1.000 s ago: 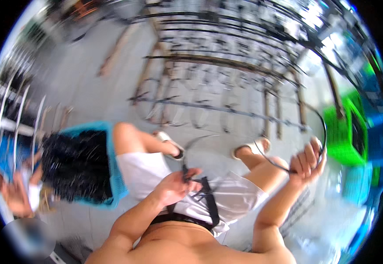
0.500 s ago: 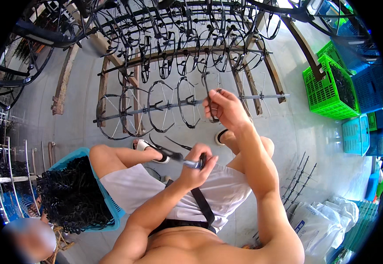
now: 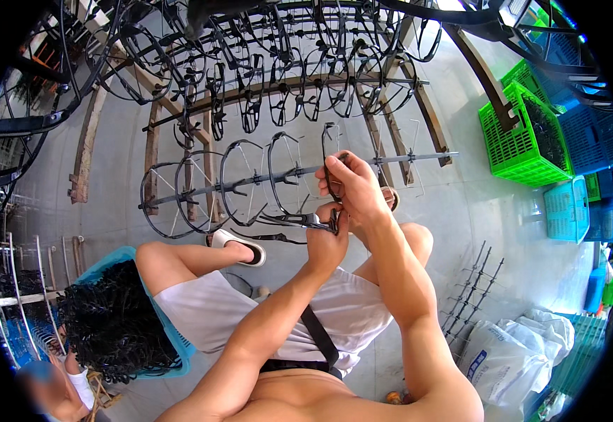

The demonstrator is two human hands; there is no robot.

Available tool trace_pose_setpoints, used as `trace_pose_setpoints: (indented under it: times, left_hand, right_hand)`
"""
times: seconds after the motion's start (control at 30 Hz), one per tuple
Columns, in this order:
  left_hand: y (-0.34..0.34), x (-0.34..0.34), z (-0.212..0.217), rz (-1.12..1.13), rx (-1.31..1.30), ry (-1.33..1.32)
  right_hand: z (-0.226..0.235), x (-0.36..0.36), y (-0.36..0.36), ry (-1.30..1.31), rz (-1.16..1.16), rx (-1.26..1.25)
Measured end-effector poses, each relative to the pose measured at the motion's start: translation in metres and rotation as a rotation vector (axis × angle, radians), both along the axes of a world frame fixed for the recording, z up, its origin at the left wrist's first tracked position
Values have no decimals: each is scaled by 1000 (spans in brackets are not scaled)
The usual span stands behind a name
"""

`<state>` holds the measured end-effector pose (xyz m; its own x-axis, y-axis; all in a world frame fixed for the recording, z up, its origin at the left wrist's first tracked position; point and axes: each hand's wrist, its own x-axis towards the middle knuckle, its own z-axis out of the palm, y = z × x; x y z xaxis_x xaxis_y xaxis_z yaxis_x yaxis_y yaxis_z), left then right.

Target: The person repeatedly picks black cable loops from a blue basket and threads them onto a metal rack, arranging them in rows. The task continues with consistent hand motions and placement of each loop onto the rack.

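pinching one black eyewear frame (image 3: 327, 144) at the spoked rod (image 3: 391, 160), the right hand (image 3: 356, 186) has its fingers narrowed on it, just right of four hung frames (image 3: 224, 169). just below the rod, the left hand (image 3: 326, 235) curls its fingers around loose black frames (image 3: 292, 220), their number unclear. a light-blue crate (image 3: 180, 343) heaped with black pieces (image 3: 113, 316) sits below and left of the rod.

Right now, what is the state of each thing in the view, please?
Left grip: closed on black strips.
Right grip: pinching a black loop.
Front rod: partly hung, right end unfilled.
Light blue basket: open, heaped with black pieces.
Green crate: upright, open, loaded.
White bag: crumpled; opening unclear.
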<state>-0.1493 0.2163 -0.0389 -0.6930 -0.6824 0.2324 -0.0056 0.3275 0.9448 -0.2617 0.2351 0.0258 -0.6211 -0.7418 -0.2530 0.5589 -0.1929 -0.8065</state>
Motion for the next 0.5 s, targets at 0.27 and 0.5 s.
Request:
trace_pose_setpoints:
  times: [0.27, 0.5]
  left_hand:
    - [-3, -1, -10, -2, 8, 47]
    - [-2, 0, -8, -17, 102, 14]
  right_hand:
    - [2, 4, -5, 62, -57, 61]
    - [1, 4, -7, 84, -42, 37]
